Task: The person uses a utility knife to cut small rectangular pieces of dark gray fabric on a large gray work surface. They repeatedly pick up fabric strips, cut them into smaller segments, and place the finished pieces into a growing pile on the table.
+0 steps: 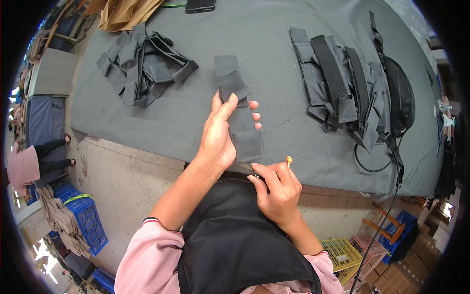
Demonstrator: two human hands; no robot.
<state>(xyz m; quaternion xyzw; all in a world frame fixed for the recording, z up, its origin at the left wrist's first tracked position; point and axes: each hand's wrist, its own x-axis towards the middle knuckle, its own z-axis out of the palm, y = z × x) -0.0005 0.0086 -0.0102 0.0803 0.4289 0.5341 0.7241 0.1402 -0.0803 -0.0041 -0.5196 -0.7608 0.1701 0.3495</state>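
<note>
My left hand (220,128) grips a dark grey fabric strip (247,144), thumb on top and fingertips showing past its right edge. The strip is made of stitched, overlapping sections and slants over the near edge of the table. Just below its near end, my right hand (278,188) is closed around a small slim tool. Its yellow-orange end (289,160) sticks up behind the knuckles, and a dark part shows between thumb and forefinger. Most of that tool is hidden, so its kind does not show. The right fingertips stay slightly apart from the strip.
On the grey-covered table (279,63) lie a heap of similar strips (142,66) at left and a row of strips (333,78) at right. Beside the row is a black pouch (399,95) with a cord. A phone (200,5) and brown paper (127,13) lie at the far edge.
</note>
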